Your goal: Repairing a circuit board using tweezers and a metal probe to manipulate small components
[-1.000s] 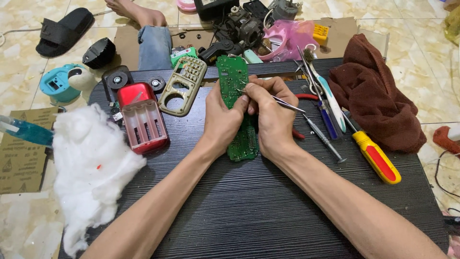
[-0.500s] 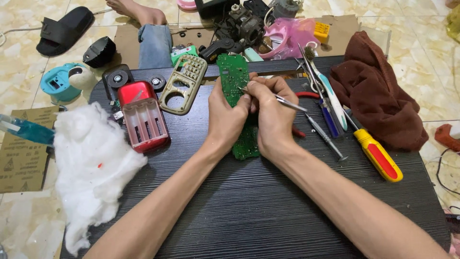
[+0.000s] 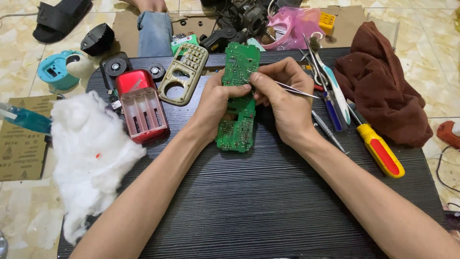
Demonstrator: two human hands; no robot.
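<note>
A long green circuit board (image 3: 238, 125) lies on the black ribbed tabletop (image 3: 258, 206). My left hand (image 3: 216, 106) grips the board's left edge, thumb pressed across its middle. My right hand (image 3: 282, 98) pinches thin metal tweezers (image 3: 294, 89), their tip touching the board just beside my left thumb. The board's middle is hidden under both hands.
A beige keypad frame (image 3: 184, 73), a red battery housing (image 3: 140, 105) and a heap of white cotton (image 3: 88, 153) lie left. A yellow-and-red screwdriver (image 3: 379, 148), a toothbrush (image 3: 330, 84), a brown cloth (image 3: 385, 91) lie right. Another person's jeans leg (image 3: 154, 32) sits beyond the table.
The hands and board stay almost still; the tweezers have shifted slightly and their tip now rests on the board by my left thumb.
</note>
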